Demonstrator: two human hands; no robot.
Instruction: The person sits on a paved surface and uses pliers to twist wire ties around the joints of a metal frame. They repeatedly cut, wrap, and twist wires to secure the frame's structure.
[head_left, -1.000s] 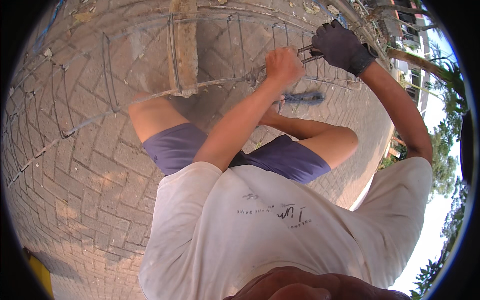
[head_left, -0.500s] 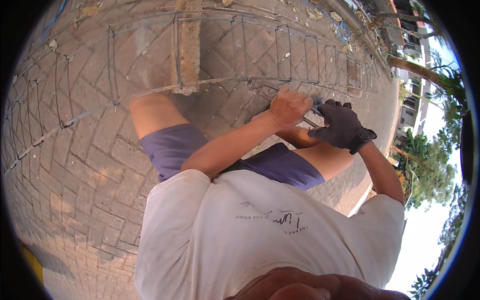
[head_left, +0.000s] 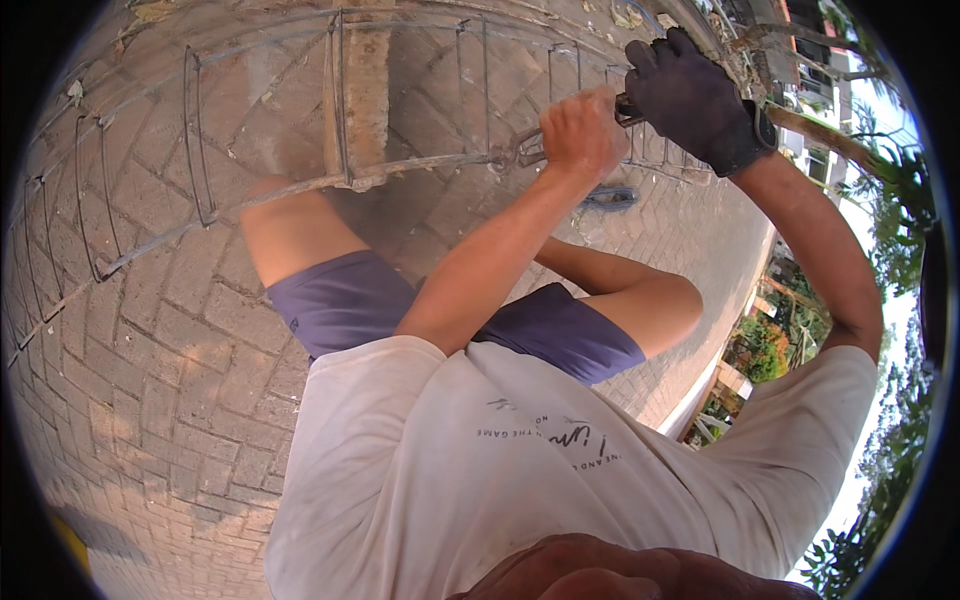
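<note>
Outdoor work yard: herringbone brick paving (head_left: 150, 340), steel rebar cage (head_left: 330, 110), trees (head_left: 900, 230) alongside.

Ground is brick paving (head_left: 170, 400), herringbone pattern, dusty. Long rebar cage (head_left: 200, 190) with wire stirrups lies across it, resting on a wooden block (head_left: 365, 90). Blue item (head_left: 610, 197) on the bricks further out. Dry leaves (head_left: 150, 12) near the edge.

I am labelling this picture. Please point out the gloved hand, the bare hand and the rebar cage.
gloved hand (head_left: 692, 100), head view, back of glove.
bare hand (head_left: 580, 132), head view, knuckles.
rebar cage (head_left: 200, 215), head view, lower long bar.
</note>
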